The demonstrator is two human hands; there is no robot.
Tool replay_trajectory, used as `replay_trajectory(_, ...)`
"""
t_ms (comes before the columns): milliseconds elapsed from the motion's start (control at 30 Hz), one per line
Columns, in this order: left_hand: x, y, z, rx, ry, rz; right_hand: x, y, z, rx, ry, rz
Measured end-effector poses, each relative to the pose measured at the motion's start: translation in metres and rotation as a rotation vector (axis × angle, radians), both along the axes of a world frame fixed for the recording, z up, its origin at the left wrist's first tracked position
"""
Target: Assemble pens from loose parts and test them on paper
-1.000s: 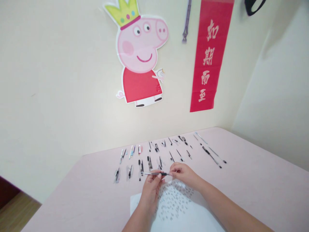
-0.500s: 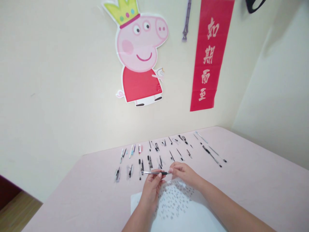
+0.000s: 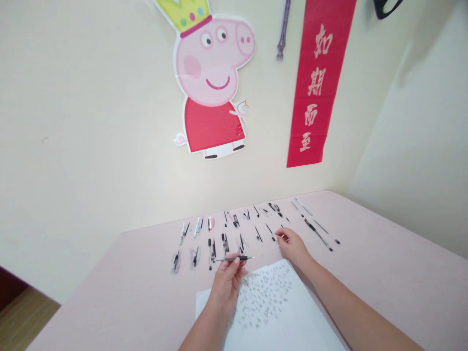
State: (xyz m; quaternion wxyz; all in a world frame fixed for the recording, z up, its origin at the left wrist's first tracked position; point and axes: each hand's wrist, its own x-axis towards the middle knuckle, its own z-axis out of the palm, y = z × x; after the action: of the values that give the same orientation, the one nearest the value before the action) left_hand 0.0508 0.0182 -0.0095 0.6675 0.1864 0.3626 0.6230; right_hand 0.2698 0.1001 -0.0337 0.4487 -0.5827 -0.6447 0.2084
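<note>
My left hand (image 3: 229,279) is closed round a pen (image 3: 242,258), held level above the paper's far edge. The pen has a dark grip, and its thin tip points right. My right hand (image 3: 291,243) is at the row of pen parts, fingers pinched together and lowered to the table. Whatever sits in those fingers is too small and hidden to name. A small dark pen piece (image 3: 282,225) shows just beyond the fingertips. Left of that hand lie a thin black refill (image 3: 269,228) and another dark refill (image 3: 258,233).
A sheet of paper (image 3: 292,317) covered with small handwritten marks lies under my left hand. Several pens and loose parts stand in rows on the pink table (image 3: 120,287). A long pen (image 3: 318,234) lies to the right. The wall (image 3: 109,161) rises behind.
My right hand has left the pen's tip and moved right and away from me, down to the pen parts. My left hand keeps hold of the pen in nearly the same spot.
</note>
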Motion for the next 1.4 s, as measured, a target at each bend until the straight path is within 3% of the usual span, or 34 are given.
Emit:
replay_trajectory(133,0.0,0.0,0.001,-0.018,-0.013,0.011,0.03,0.011,-0.01,0.026,-0.184,-0.158)
replay_trajectory(267,0.0,0.001,0.001,-0.043,-0.018,0.03,0.044,0.014,-0.013,0.005,-0.307,-0.219)
replay_trajectory(667,-0.001,0.0,0.001,-0.036,-0.032,0.016,0.035,0.008,-0.005,-0.049,-0.472,-0.189)
replay_trajectory(967,-0.001,0.002,0.0,-0.033,-0.067,0.044,0.032,0.006,-0.001,0.005,-0.357,-0.224)
replay_trajectory(1067,-0.001,0.001,-0.001,-0.026,-0.066,0.036,0.02,0.001,0.005,0.05,-0.236,-0.135)
replay_trajectory(1167,-0.002,0.001,-0.001,-0.02,-0.061,0.031,0.005,-0.006,0.012,0.048,-0.066,0.065)
replay_trajectory(1400,-0.001,0.003,0.0,-0.01,-0.06,0.022,-0.03,-0.023,0.025,-0.152,0.252,0.361)
